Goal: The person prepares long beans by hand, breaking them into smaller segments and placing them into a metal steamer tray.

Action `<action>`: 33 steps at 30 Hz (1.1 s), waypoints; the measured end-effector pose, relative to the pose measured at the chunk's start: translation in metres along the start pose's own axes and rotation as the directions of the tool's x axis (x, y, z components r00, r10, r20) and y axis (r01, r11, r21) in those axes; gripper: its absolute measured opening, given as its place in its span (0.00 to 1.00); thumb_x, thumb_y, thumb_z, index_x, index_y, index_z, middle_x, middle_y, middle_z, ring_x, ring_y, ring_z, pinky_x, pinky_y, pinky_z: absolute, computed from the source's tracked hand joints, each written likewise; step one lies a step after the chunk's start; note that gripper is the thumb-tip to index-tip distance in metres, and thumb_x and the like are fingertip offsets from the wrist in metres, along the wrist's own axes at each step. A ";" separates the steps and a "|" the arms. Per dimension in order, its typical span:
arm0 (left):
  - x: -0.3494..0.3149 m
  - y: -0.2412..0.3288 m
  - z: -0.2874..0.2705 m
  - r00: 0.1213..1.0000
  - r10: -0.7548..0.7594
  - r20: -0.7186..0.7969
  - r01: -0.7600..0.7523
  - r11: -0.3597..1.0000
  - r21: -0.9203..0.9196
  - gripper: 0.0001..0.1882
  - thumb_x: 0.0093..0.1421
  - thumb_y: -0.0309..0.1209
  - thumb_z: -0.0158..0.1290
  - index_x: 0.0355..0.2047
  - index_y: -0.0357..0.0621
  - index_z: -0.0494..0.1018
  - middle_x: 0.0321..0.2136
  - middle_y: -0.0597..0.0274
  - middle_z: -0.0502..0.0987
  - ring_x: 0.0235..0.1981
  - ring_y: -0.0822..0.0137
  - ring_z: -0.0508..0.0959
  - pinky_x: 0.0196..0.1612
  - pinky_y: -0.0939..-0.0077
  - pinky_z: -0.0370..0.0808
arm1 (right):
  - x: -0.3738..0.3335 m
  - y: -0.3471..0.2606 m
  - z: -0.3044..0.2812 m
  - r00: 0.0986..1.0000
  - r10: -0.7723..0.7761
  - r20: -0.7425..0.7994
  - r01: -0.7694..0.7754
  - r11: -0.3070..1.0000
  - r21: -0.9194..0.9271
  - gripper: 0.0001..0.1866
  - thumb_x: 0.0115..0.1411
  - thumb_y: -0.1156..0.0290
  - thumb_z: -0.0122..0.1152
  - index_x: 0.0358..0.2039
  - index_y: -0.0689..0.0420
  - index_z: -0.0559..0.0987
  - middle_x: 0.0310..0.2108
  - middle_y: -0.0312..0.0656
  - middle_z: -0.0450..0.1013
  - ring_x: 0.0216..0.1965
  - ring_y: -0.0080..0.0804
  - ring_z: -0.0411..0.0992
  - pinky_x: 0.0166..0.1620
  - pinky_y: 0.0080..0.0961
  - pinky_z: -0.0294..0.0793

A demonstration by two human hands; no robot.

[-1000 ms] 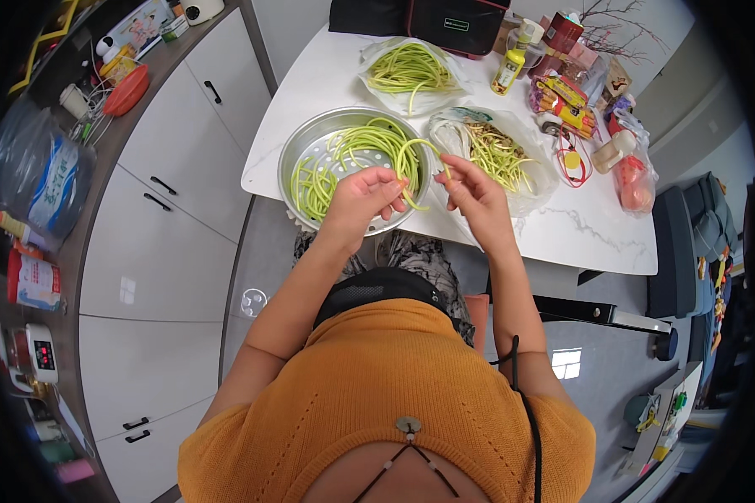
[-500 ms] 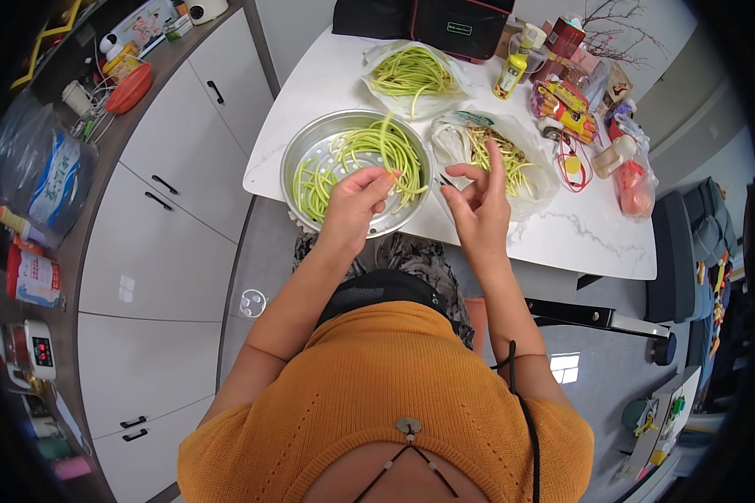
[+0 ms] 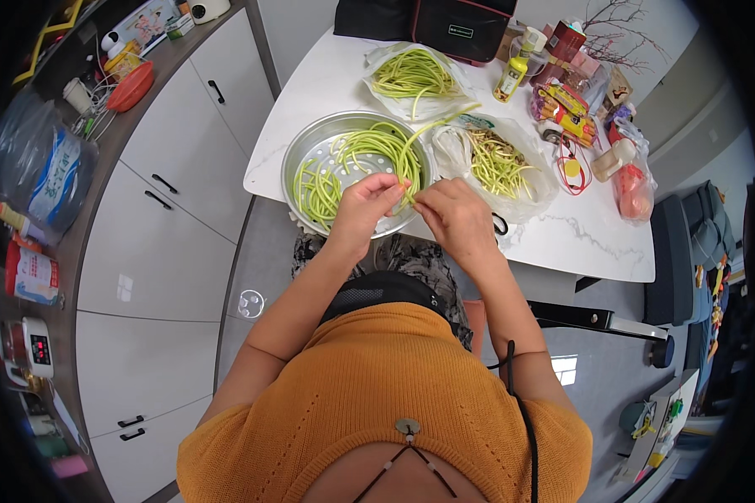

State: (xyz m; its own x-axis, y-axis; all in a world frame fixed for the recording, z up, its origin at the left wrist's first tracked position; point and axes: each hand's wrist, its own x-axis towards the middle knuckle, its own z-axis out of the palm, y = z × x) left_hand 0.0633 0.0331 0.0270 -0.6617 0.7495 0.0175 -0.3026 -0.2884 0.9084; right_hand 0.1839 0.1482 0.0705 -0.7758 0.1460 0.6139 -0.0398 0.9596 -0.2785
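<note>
Both my hands work at the near right rim of a round perforated metal basin [image 3: 292, 151] holding coiled green garlic scapes [image 3: 319, 191]. My left hand [image 3: 362, 214] is closed, thumb and fingertips pinching a long garlic scape [image 3: 434, 126] that stretches up to the right past the rim. Fingertips of my right hand [image 3: 463, 222] are pinched at the scape's near end, close to the left hand; the exact grip is partly hidden. Beside the right hand, a black scissor handle [image 3: 500, 224] shows on the table. Right of the basin, an open plastic bag [image 3: 455, 149] contains short scape pieces [image 3: 497, 159].
Behind the basin, more long scapes [image 3: 415, 75] lie on a plastic bag on the white table [image 3: 600, 243]. A black bag [image 3: 466, 32] stands at the back. A yellow bottle [image 3: 510, 77], snack packs [image 3: 562, 117] and a bagged red item [image 3: 633, 191] crowd the right side.
My right hand has moved left and down, from open with a raised finger to pinching beside my left hand. The held scape now leans rightward instead of standing up.
</note>
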 end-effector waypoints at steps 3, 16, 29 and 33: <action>0.006 -0.006 -0.003 0.956 0.236 -0.175 -0.219 0.969 0.111 0.10 0.57 0.25 0.52 0.40 0.41 0.72 0.30 0.69 0.73 0.27 0.80 0.68 0.32 0.87 0.67 | -0.001 0.003 -0.004 0.995 0.008 0.102 -0.008 1.000 0.005 0.03 0.49 0.73 0.61 0.25 0.57 0.78 0.24 0.40 0.70 0.29 0.38 0.69 0.32 0.31 0.69; 0.000 0.017 -0.005 0.629 0.551 0.548 -0.605 -0.096 0.790 0.11 0.45 0.21 0.55 0.32 0.43 0.78 0.36 0.61 0.76 0.40 0.59 0.71 0.40 0.68 0.70 | 0.000 0.009 -0.013 0.999 0.019 0.037 -0.020 0.999 0.026 0.04 0.44 0.75 0.61 0.24 0.58 0.78 0.23 0.40 0.71 0.28 0.39 0.69 0.32 0.31 0.70; -0.004 0.011 0.001 0.826 0.505 0.248 -0.503 0.464 0.730 0.08 0.47 0.23 0.59 0.30 0.37 0.77 0.24 0.60 0.75 0.27 0.67 0.72 0.31 0.77 0.70 | -0.001 0.027 -0.018 0.900 0.371 -0.230 -0.290 0.901 0.322 0.07 0.50 0.78 0.63 0.31 0.59 0.79 0.26 0.39 0.74 0.22 0.24 0.69 0.26 0.19 0.68; -0.003 0.014 0.000 0.864 0.480 0.154 -0.442 0.577 0.687 0.09 0.49 0.21 0.57 0.33 0.37 0.76 0.24 0.64 0.74 0.28 0.74 0.72 0.30 0.83 0.69 | -0.007 0.042 -0.016 0.879 0.420 -0.226 -0.333 0.879 0.340 0.09 0.50 0.77 0.63 0.35 0.57 0.80 0.26 0.39 0.74 0.20 0.21 0.67 0.26 0.17 0.67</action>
State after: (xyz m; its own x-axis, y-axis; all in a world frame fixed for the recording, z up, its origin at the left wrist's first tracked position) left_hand 0.0611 0.0275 0.0397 -0.6113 0.6009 0.5150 0.5893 -0.0887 0.8030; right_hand 0.1976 0.1912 0.0662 -0.5565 0.5858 0.5891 0.0091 0.7133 -0.7008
